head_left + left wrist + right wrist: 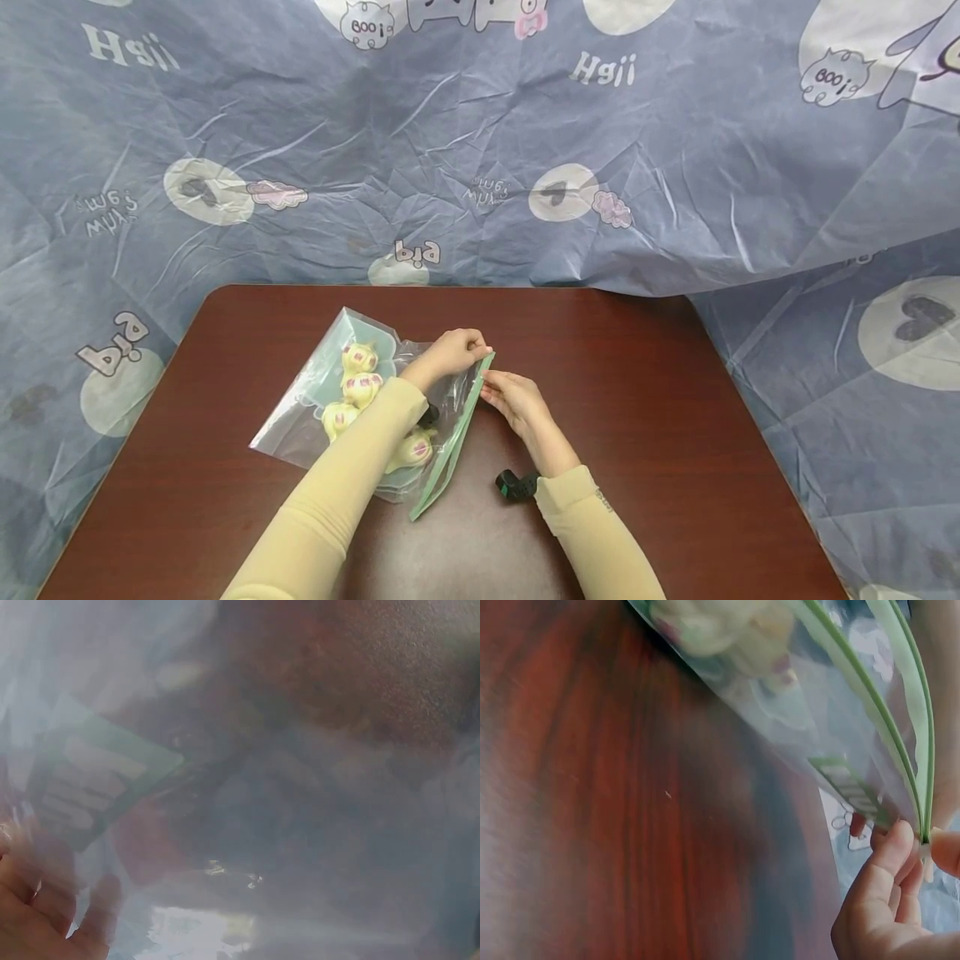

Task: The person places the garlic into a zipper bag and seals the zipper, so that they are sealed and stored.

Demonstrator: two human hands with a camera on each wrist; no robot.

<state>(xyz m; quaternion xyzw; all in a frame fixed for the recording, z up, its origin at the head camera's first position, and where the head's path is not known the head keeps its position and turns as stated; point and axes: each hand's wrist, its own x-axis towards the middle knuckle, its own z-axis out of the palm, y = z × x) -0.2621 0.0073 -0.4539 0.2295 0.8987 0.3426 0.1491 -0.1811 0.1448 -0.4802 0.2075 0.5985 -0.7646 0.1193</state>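
Note:
A clear zip bag (300, 429) with a green zip edge (468, 408) lies on the table. Inside it, several pale yellow rounded pieces (362, 389) with purple-pink marks rest on a light blue-green tray (384, 343). My left hand (448, 352) reaches across the bag and pinches the far end of the zip edge. Just nearer, my right hand (517, 402) pinches the same edge. In the right wrist view, the two green strips meet at the right hand (877, 900) and spread apart farther along. Hazy bag film fills most of the left wrist view, with left-hand fingers (56, 900) at lower left.
The dark red-brown table (622, 400) extends to both sides. A blue-grey printed sheet (480, 167) hangs behind it and along its sides. A black wrist device (516, 485) sits by the right cuff. The left sleeve (330, 500) covers part of the bag.

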